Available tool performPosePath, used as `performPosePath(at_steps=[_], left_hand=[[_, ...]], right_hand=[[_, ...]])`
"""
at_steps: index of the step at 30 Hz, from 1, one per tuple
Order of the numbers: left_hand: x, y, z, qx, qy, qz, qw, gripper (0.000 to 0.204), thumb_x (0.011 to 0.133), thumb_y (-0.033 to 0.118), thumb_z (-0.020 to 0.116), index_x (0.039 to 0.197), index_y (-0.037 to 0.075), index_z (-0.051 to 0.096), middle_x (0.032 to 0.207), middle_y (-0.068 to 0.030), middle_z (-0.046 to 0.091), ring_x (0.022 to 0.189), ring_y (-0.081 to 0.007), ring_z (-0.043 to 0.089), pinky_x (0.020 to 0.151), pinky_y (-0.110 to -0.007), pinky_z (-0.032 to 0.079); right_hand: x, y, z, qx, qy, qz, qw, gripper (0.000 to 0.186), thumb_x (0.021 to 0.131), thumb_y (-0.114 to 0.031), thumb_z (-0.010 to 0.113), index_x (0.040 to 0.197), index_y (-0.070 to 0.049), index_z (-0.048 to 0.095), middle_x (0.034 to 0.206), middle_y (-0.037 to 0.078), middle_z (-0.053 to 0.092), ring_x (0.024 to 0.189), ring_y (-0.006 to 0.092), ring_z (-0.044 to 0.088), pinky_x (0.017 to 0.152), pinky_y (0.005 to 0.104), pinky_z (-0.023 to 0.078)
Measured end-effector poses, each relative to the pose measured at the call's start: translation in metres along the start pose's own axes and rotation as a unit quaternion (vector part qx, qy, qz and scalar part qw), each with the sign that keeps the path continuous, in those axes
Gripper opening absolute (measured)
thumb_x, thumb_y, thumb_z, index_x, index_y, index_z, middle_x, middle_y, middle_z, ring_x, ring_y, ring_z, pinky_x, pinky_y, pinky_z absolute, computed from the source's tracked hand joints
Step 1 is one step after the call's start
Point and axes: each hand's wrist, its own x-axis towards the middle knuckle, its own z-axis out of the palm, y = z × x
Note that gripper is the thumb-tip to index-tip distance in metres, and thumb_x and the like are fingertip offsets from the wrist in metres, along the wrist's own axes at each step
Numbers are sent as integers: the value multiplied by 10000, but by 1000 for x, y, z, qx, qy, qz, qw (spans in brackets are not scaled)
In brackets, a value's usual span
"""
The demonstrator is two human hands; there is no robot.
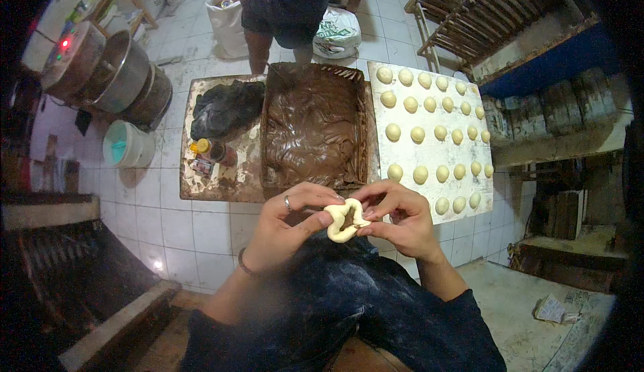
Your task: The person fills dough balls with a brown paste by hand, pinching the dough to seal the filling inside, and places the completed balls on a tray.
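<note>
Between my two hands is a piece of pale dough (339, 233), its rim folded up around a brown filling in the middle. My left hand (287, 221), with a ring on one finger, pinches its left edge between thumb and fingers. At the right edge my right hand (400, 221) pinches the dough's rim the same way. Just beyond my hands stands a tray of glossy brown chocolate-like paste (312, 130). To its right lies a pale board (429, 117) bearing rows of round dough balls (420, 175).
Left of the paste, a worn board (231, 184) holds a dark cloth (228, 107) and a yellow-capped bottle (218, 150). A white bucket (127, 145) and metal mixing bowl (119, 70) stand farther left. Opposite, another person (285, 10) holds a dough piece. Wooden racks (463, 10) stand far right.
</note>
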Motion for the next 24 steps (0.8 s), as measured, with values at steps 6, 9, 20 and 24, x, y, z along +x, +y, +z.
performPosePath(at_steps=[6, 9, 20, 24], left_hand=[[0, 16, 0, 36, -32, 32, 998, 333, 869, 77, 756, 1189, 8, 695, 1231, -124, 624, 1178, -208, 598, 970, -323, 514], [-3, 15, 7, 61, -9, 55, 997, 395, 807, 43, 808, 1186, 10, 702, 1233, -133, 632, 1154, -214, 616, 972, -314, 522], [-10, -12, 0, 70, 102, 98, 987, 179, 808, 6, 777, 985, 13, 756, 997, -119, 718, 980, -216, 680, 865, -326, 536], [-4, 7, 3, 156, 16, 82, 984, 173, 814, 28, 776, 986, 36, 770, 993, -89, 720, 964, -201, 682, 848, -317, 537]], right_hand=[[1, -23, 8, 59, 58, 158, 984, 253, 781, 11, 819, 1015, 13, 723, 1036, 109, 691, 935, 153, 644, 820, 279, 516], [-4, -11, 4, 10, 68, 117, 991, 211, 778, 21, 815, 975, 6, 742, 982, 96, 699, 892, 153, 647, 775, 272, 507], [-4, -28, -11, -182, -44, 73, 980, 152, 814, -22, 771, 966, -22, 767, 920, 93, 715, 890, 201, 676, 790, 304, 521], [0, -34, -8, -178, -44, 53, 982, 243, 820, -40, 775, 1061, -30, 750, 942, 93, 708, 892, 199, 673, 789, 303, 522]])
